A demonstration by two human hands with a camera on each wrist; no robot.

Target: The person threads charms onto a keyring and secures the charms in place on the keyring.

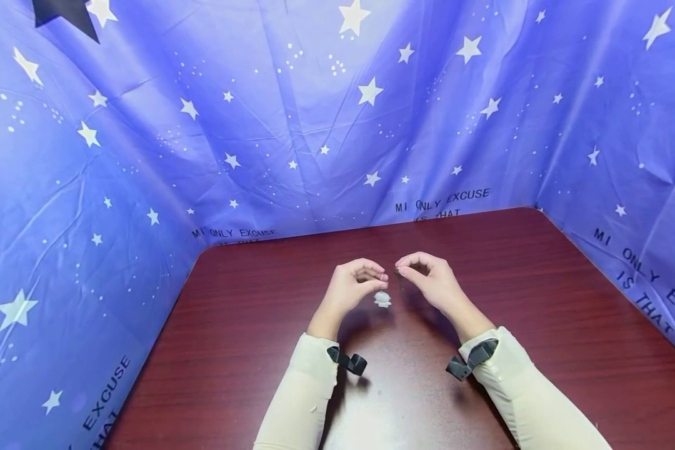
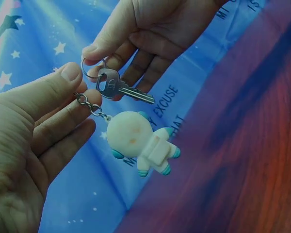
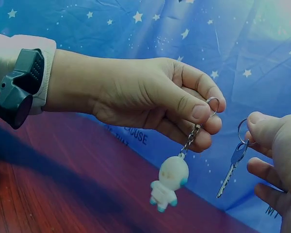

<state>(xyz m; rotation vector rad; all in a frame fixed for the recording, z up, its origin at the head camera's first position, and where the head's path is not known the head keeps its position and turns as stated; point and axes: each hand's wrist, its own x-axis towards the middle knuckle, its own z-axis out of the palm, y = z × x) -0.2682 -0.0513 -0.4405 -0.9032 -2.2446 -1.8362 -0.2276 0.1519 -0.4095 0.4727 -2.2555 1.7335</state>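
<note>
Between thumb and fingers, my left hand (image 1: 350, 289) pinches a keychain by its metal ring (image 3: 213, 103). From that ring a short chain (image 3: 190, 139) hangs, carrying a white astronaut figure (image 2: 131, 131) with teal hands, feet and ear pieces. My right hand (image 1: 432, 280) pinches a separate split ring (image 3: 241, 131) between thumb and forefinger. A silver key (image 2: 121, 87) dangles from this second ring. Both hands are raised above the table, fingertips facing each other, and a small gap shows between the two rings in the right wrist view.
Below the hands lies a dark red wood-grain table (image 1: 247, 375). Blue curtains (image 1: 292, 125) with white stars and printed words enclose its back and both sides. A black strap mount (image 1: 349, 361) sits on the left wrist, another mount (image 1: 472, 360) on the right.
</note>
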